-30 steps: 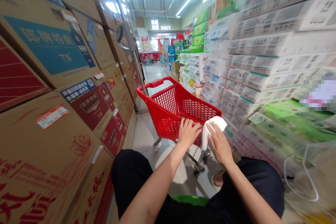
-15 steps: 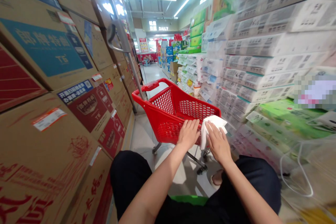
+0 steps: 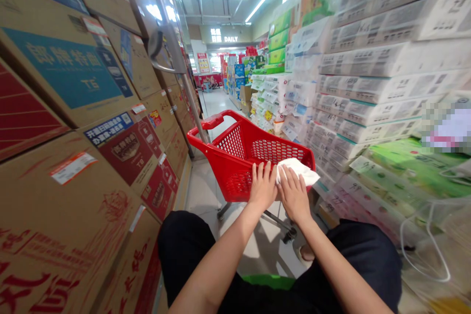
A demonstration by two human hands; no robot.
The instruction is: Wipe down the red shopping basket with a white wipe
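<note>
A red plastic shopping cart [image 3: 235,157] stands in the aisle right in front of me, its basket empty. My left hand [image 3: 262,185] lies flat on the cart's near rim, fingers stretched out. Beside it, my right hand [image 3: 292,191] presses a white cloth [image 3: 299,171] onto the same rim, fingers extended over the cloth. The two hands nearly touch. My dark trousers show below.
Stacked brown cardboard cartons [image 3: 73,122] wall the left side. Wrapped tissue packs [image 3: 368,98] are piled high on the right, with green packs [image 3: 412,167] lower down. A metal post [image 3: 176,54] rises behind the cart. The tiled aisle [image 3: 217,100] runs ahead toward far displays.
My right hand has slid the cloth leftward and up along the cart rim, closing in on my left hand. The cart has shifted slightly.
</note>
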